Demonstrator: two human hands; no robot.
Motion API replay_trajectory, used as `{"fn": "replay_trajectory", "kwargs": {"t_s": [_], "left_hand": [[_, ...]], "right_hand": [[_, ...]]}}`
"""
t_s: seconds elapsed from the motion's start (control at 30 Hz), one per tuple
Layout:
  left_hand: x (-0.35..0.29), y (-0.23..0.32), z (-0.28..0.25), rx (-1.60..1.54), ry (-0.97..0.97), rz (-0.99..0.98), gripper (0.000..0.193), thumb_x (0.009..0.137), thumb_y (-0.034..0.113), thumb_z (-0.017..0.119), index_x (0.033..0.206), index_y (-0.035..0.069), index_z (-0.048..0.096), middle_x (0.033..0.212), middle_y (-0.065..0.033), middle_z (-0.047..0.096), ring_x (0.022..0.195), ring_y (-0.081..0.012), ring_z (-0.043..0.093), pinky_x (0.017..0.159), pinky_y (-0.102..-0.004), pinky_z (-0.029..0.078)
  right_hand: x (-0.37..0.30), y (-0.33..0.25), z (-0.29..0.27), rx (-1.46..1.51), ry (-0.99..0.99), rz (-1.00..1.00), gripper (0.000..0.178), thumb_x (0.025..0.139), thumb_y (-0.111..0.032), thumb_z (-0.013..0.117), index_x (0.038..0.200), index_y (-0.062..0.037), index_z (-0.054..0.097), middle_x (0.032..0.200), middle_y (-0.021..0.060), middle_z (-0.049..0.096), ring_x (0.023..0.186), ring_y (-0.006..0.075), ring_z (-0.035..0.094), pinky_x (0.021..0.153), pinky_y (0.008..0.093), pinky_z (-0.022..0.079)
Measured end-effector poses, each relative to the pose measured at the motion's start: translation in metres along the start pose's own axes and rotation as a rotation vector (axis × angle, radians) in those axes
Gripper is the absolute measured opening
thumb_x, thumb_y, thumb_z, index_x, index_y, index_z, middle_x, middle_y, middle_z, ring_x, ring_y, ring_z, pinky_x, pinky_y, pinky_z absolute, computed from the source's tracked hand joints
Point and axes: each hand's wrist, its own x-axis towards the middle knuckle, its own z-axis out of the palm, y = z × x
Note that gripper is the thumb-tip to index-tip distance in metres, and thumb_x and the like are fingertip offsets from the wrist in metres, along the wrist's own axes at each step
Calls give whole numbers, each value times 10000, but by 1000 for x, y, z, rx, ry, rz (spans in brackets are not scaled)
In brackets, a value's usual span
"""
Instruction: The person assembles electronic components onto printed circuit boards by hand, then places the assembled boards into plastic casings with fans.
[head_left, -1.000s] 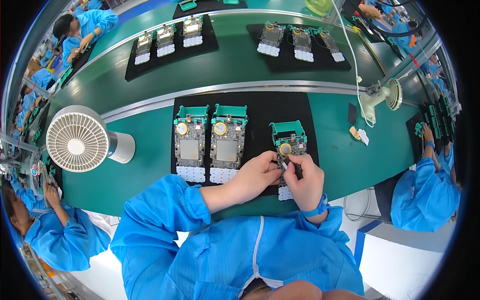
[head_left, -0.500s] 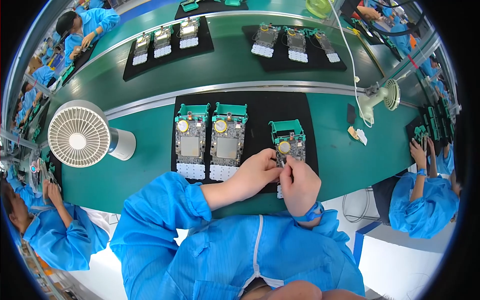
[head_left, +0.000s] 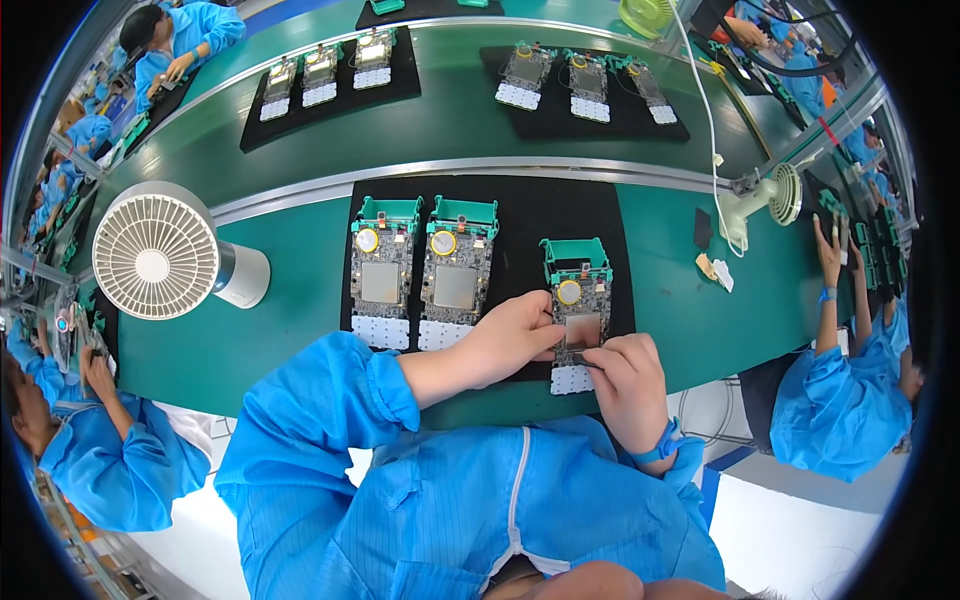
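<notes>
A circuit board [head_left: 583,335] with a green plastic frame [head_left: 577,254] at its far end lies on a black mat [head_left: 520,215]. It carries a yellow-rimmed coin cell, a square metal shield and a white keypad strip. My left hand [head_left: 512,338] is closed on the board's left edge. At the board's lower right my right hand [head_left: 634,385] is pinched, with something small and dark at the fingertips, too small to name. Two similar boards, a middle one [head_left: 456,270] and a left one [head_left: 381,270], lie side by side on the mat's left part.
A white fan [head_left: 158,262] stands at the left, a smaller fan [head_left: 775,195] at the right on the metal rail. A white cable [head_left: 708,120] hangs down there. Paper scraps [head_left: 716,272] lie nearby. Beyond the rail are mats with more boards. Co-workers in blue sit on both sides.
My right hand has moved off the board's middle toward its lower right, uncovering the metal shield and keypad strip. The left hand stays at the board's edge.
</notes>
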Motion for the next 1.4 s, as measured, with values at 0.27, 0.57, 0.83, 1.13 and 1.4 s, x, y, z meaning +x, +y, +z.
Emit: {"fn": "replay_trajectory", "kwargs": {"t_s": [0.27, 0.57, 0.83, 1.13, 1.4], "left_hand": [[-1, -4, 0, 149, 33, 59, 199, 922, 148, 594, 986, -17, 503, 821, -54, 597, 771, -106, 612, 699, -259, 543], [-4, -2, 7, 292, 136, 116, 215, 909, 148, 598, 990, -31, 509, 818, -92, 627, 720, -156, 634, 643, -291, 517], [-4, 2, 3, 338, 94, 87, 181, 904, 96, 564, 1017, -21, 485, 841, -137, 653, 753, -204, 662, 659, -323, 525], [-6, 1, 3, 411, 96, 108, 186, 885, 84, 568, 1005, -14, 466, 803, -140, 661, 751, -245, 665, 659, -350, 511], [-2, -6, 0, 441, 64, 166, 199, 877, 95, 579, 989, -17, 458, 785, -154, 661, 734, -269, 655, 639, -372, 489]], "right_hand": [[7, 5, 0, 113, -30, -64, 227, 692, 41, 697, 901, -42, 664, 876, 86, 591, 849, 288, 562, 721, 371, 491], [1, 9, 8, 40, -129, -200, 239, 724, -22, 670, 962, -14, 644, 883, 99, 587, 841, 273, 565, 721, 377, 489], [-14, 10, 25, 125, 46, -94, 278, 702, -18, 663, 978, -16, 633, 894, 96, 572, 842, 262, 567, 740, 383, 490], [-12, 13, 23, -160, -34, -428, 287, 668, -5, 664, 954, -23, 646, 879, 75, 560, 852, 238, 555, 751, 365, 494], [-16, 6, 27, -133, 2, -345, 278, 686, -31, 673, 962, -42, 644, 923, 63, 558, 855, 258, 547, 760, 370, 479]]}}
